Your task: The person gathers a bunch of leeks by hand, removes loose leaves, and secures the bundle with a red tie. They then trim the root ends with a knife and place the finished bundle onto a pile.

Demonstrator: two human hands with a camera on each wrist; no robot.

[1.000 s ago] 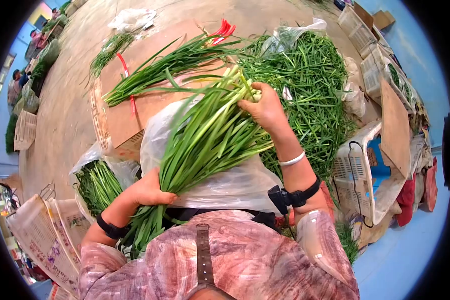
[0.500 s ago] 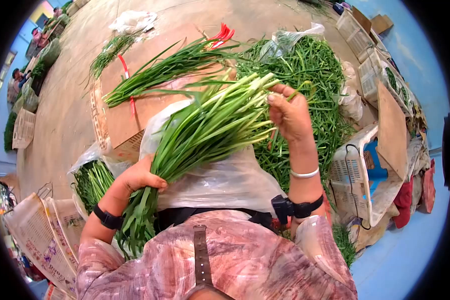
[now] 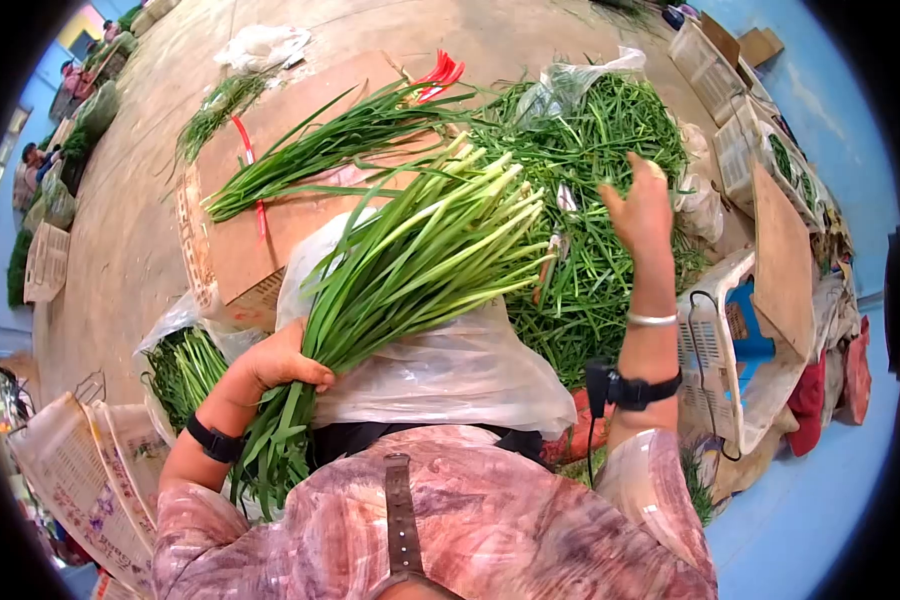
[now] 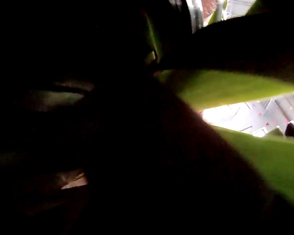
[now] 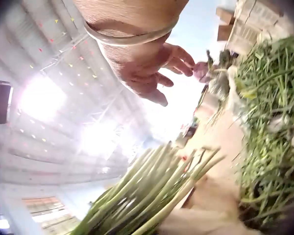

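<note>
My left hand grips a bunch of garlic chives round its leafy lower part, thumb across the leaves. The pale stem ends fan out toward the upper right, and the leaf tips hang below the hand. In the left wrist view, dark shapes and close green leaves hide the grip. Apart from the bunch, my right hand reaches over a heap of loose green leaves, thumb spread from the fingers. The right wrist view shows that hand with loosely bent fingers, and the stem ends below it.
Another bunch of chives lies on a cardboard-topped box with red ties. Clear plastic covers the lap. A bag of greens stands at left, white crates at right. People sit far left.
My right hand was at the stem ends, then drew a thin leaf away; it has moved right over the heap. My left hand keeps its grip, and the bunch has tilted slightly rightward.
</note>
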